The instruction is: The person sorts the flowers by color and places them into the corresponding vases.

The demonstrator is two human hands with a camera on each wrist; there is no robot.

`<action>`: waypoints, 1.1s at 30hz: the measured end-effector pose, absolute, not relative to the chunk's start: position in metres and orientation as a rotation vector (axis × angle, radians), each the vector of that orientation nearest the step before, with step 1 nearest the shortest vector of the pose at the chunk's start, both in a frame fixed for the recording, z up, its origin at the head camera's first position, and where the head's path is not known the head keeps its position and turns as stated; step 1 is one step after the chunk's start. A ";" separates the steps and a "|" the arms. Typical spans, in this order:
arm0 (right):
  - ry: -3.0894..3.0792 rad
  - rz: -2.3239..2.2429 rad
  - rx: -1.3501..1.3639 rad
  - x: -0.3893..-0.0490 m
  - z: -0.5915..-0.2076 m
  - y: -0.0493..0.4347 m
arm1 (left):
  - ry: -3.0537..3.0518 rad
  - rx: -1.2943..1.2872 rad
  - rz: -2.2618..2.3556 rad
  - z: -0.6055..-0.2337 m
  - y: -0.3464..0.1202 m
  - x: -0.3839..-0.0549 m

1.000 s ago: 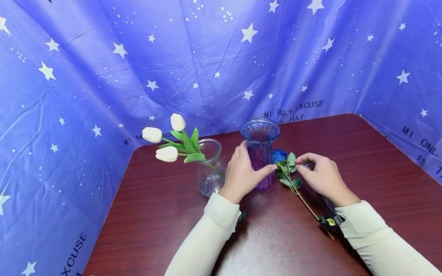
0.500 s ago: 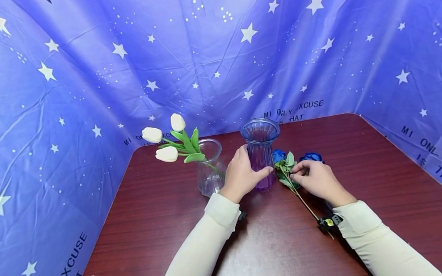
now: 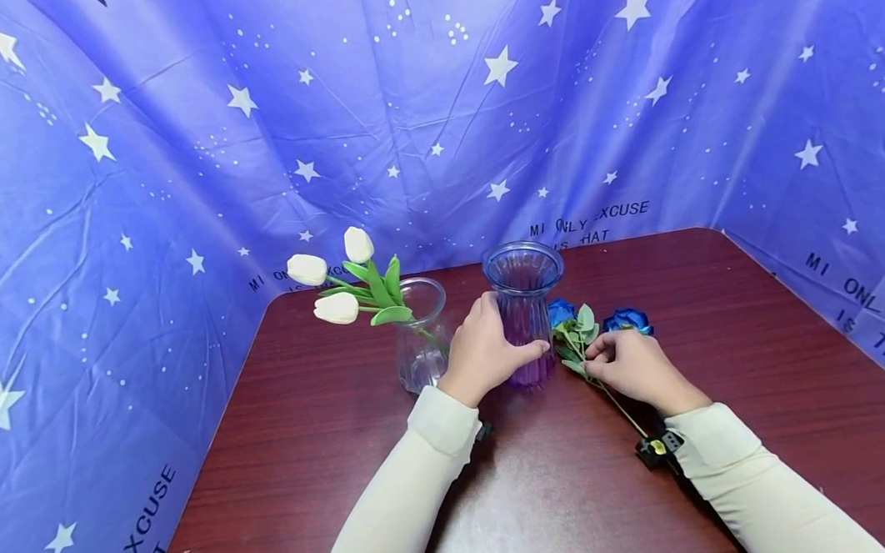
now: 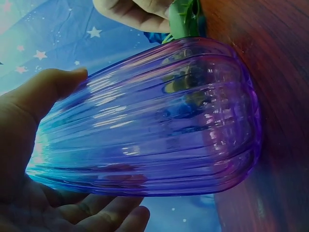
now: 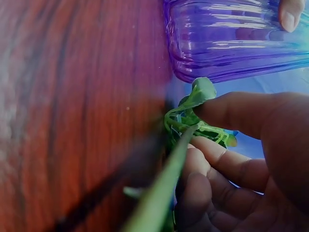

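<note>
We see a transparent ribbed vase (image 3: 525,314) standing upright and open at the top, its wide flared rim bluish and its base deepening to purple. Close by, at its three o'clock, we find a rose (image 3: 569,332) with a blue bloom and green leaves, its long thin stem slanting away toward five o'clock.

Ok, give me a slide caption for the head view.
Left hand holding purple vase, right hand on rose stem, white tulips leaning in clear vase.
</note>
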State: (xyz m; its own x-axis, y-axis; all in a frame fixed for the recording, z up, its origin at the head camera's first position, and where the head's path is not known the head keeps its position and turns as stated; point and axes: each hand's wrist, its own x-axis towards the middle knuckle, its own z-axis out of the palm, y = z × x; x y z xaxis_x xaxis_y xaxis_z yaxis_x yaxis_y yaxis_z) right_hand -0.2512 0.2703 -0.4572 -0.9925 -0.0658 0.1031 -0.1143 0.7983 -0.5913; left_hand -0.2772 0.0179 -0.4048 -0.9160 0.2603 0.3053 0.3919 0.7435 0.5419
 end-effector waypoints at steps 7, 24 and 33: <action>-2.919 0.928 0.148 -0.252 -0.459 0.271 | -2.746 -0.509 -0.880 -0.404 0.018 -0.276; -2.854 0.894 0.134 -0.249 -0.453 0.271 | -2.767 -0.504 -0.877 -0.403 0.019 -0.276; -2.809 0.893 0.125 -0.246 -0.448 0.270 | -2.775 -0.505 -0.872 -0.404 0.019 -0.276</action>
